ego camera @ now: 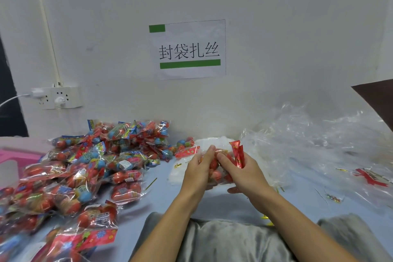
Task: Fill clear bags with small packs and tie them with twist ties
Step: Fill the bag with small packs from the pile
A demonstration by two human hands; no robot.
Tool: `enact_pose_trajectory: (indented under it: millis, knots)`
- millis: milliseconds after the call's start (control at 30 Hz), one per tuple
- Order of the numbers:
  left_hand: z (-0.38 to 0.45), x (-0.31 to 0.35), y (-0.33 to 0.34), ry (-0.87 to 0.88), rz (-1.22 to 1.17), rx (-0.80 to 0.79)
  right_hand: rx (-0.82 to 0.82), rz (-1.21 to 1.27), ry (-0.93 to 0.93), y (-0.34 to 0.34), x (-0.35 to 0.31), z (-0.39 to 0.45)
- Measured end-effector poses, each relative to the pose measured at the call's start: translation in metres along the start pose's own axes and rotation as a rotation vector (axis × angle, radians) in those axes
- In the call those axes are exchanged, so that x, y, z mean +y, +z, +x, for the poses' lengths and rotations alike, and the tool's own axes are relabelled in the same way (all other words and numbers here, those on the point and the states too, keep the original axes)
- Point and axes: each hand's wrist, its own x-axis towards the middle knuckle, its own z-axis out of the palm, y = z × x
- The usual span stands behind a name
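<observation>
Lap: grey fabric (229,238) right at the front, the person sits tight against the surface (161,196), forearms reaching out over it.
Left hand: the left hand (196,173) is wrapped round the near left side of the clear bag (221,173), fingers curled onto it, steadying the load, I'd say.
Right hand: the right hand (244,171) grips the bag's other side, and the red printed header (238,153) sticks up just above its fingers, probably kept upright so the neck can be gathered.
Hands together: both clamped on the one bag, fingertips nearly meeting over the top.
The bag: held just above the surface, centre of the scene, red round packs showing through the film. Filled, by the look of it, not yet tied.
Twist ties: a gold twist tie (151,183) lies loose on the surface left of the hands, within easy reach; more small ones scattered off to the right, too small to count.
Finished pile: the heap of filled bags (85,168) spreads along the left, red and blue packs inside, pushed aside to keep the middle free, I judge.
Empty stock: crumpled clear bags (314,144) piled on the right, near the right hand for the next pick.
Wall: a paper sign (188,49) with green bars, and a wall socket (60,97) at left with a white plug in.
</observation>
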Motion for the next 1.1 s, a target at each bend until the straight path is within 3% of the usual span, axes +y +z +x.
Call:
enact_pose_trajectory:
  millis: [100,233,600,700,900,1100]
  knots:
    - [0.000,0.000,0.000,-0.054,-0.060,-0.016,0.028,-0.010,-0.055,0.000,0.001,0.000]
    - [-0.001,0.003,-0.001,-0.046,-0.038,0.123,-0.074,-0.050,-0.086,0.006,0.001,-0.002]
    - [-0.007,0.006,0.001,0.217,0.473,0.439,-0.101,-0.029,0.047,0.021,-0.010,-0.010]
    - [-0.008,0.008,0.001,0.218,0.477,0.423,-0.018,-0.084,0.011,0.023,-0.009,-0.010]
    - [-0.009,0.011,0.004,0.069,0.205,0.287,0.098,-0.151,-0.104,0.022,-0.004,-0.007]
    - [-0.007,0.008,0.003,-0.025,0.093,0.200,0.065,-0.191,-0.118,0.021,-0.001,-0.004]
